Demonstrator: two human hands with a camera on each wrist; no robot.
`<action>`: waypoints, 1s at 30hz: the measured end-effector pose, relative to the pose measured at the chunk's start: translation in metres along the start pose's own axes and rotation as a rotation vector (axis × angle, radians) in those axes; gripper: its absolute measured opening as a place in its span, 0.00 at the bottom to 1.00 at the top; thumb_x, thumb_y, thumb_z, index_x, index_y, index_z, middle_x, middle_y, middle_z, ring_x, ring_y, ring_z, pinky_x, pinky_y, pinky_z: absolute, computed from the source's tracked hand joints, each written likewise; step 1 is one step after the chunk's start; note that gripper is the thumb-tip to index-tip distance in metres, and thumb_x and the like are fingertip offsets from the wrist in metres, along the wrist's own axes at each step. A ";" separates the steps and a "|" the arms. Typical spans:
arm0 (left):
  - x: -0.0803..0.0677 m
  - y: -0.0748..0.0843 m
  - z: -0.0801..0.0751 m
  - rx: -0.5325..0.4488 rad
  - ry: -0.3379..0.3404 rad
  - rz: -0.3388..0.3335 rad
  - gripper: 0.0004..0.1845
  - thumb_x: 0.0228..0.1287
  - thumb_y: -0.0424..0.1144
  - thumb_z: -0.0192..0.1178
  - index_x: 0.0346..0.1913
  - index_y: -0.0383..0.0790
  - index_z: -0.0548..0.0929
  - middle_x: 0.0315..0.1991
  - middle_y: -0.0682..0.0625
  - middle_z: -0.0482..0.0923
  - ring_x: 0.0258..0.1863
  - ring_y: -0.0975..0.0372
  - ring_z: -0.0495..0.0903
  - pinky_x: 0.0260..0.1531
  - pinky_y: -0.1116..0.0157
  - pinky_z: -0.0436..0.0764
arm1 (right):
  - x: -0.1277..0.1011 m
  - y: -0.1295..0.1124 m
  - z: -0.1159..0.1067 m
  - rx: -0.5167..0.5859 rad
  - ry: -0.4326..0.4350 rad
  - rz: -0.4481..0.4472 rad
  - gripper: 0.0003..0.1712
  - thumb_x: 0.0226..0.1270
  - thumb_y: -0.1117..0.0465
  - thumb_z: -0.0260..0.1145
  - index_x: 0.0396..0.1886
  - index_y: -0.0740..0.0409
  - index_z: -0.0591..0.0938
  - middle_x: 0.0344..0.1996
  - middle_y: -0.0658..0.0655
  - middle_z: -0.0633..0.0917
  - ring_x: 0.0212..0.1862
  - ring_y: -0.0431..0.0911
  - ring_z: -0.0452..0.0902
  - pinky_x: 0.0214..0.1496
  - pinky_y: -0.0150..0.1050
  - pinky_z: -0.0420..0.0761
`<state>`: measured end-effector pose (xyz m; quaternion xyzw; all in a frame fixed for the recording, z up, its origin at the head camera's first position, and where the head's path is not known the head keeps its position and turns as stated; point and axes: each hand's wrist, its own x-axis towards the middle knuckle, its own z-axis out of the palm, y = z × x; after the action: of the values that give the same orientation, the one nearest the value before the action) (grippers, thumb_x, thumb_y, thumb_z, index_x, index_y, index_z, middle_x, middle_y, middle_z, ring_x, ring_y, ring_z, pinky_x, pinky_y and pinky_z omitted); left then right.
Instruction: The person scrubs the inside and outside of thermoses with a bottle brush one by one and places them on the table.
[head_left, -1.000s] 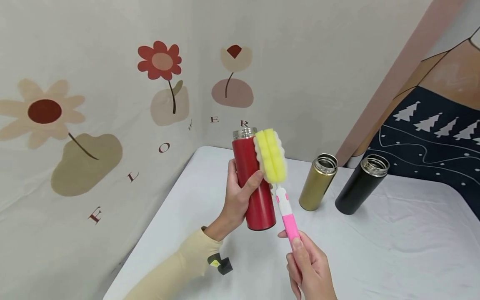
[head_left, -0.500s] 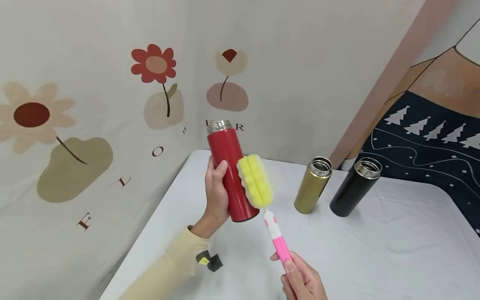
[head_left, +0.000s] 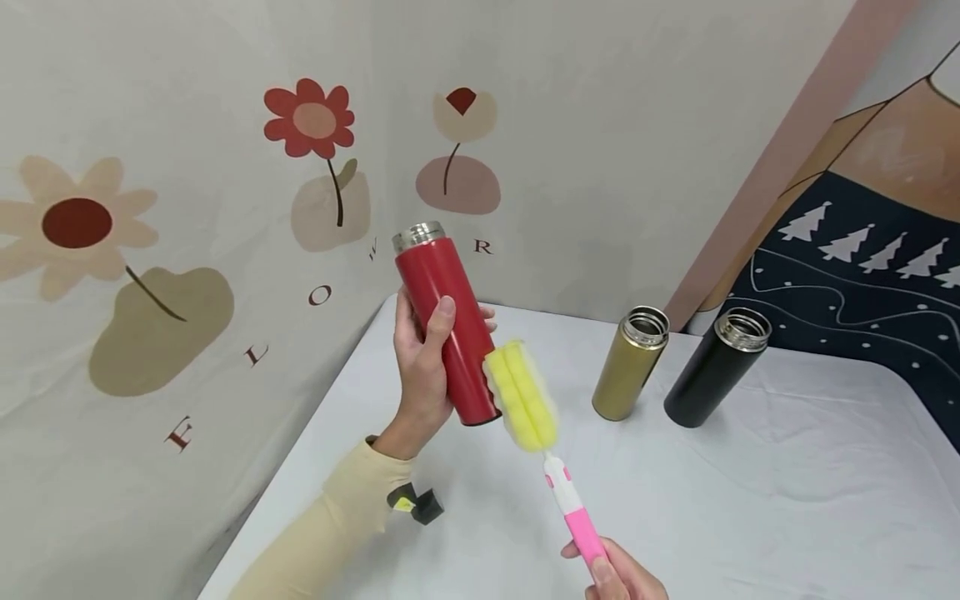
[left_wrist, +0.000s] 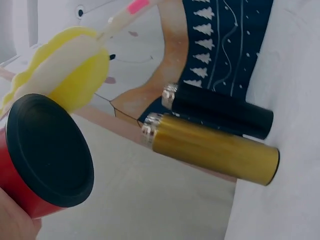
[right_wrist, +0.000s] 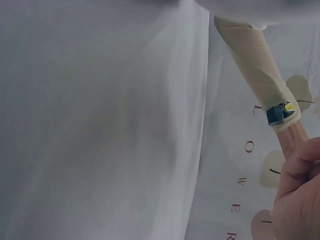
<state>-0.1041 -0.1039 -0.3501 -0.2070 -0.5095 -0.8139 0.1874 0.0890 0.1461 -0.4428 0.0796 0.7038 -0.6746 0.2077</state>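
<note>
In the head view my left hand [head_left: 425, 358] grips a red thermos [head_left: 447, 325] round its middle, tilted with its bare steel mouth up and to the left. The dark base of the red thermos [left_wrist: 50, 150] fills the left of the left wrist view. My right hand [head_left: 622, 575], partly cut off by the lower frame edge, holds a bottle brush [head_left: 521, 396] by its pink and white handle. The brush's yellow and white sponge head overlaps the lower side of the thermos in the head view. The right wrist view shows the right hand [right_wrist: 300, 200] at its edge.
A gold thermos [head_left: 630, 367] and a black thermos [head_left: 716, 367] stand lidless, side by side, on the white-covered table [head_left: 810, 483] to the right. A printed cloth wall [head_left: 585, 167] rises behind the table and along its left side.
The red thermos has moved left and up in the left hand. The brush has slid down along its side, from near the mouth to near the base, with the right hand lower.
</note>
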 end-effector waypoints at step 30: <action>-0.032 -0.018 0.012 0.109 -0.246 -0.327 0.54 0.65 0.38 0.70 0.87 0.62 0.49 0.68 0.42 0.72 0.58 0.47 0.82 0.49 0.49 0.90 | 0.022 -0.063 0.021 0.077 0.123 -0.218 0.27 0.89 0.43 0.55 0.67 0.60 0.77 0.18 0.62 0.73 0.14 0.47 0.66 0.18 0.33 0.76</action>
<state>-0.0847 -0.0825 -0.3753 -0.2087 -0.5987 -0.7733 0.0002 0.0487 0.1174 -0.3941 0.0518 0.6932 -0.7136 0.0864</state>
